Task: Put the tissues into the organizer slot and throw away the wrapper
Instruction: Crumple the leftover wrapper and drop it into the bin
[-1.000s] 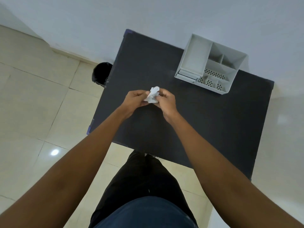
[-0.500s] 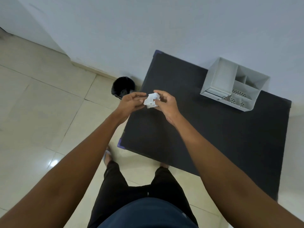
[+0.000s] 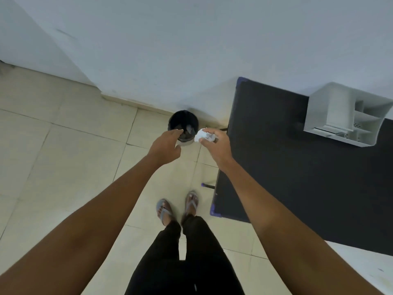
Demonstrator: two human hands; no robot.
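1 bin (image 3: 183, 124), 1 organizer (image 3: 344, 116), 1 wrapper (image 3: 202, 134), 2 hands (image 3: 164, 145).

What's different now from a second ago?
The left hand let go of the crumpled wrapper; only the right hand pinches it now. The person turned left from the table, and both hands reached toward the black bin on the floor. The white organizer stayed on the table.

Both forearms are bare, no sleeves showing. Black trousers (image 3: 187, 258) fill the lower centre of the frame, with grey flip-flop sandals (image 3: 163, 210) just above them.
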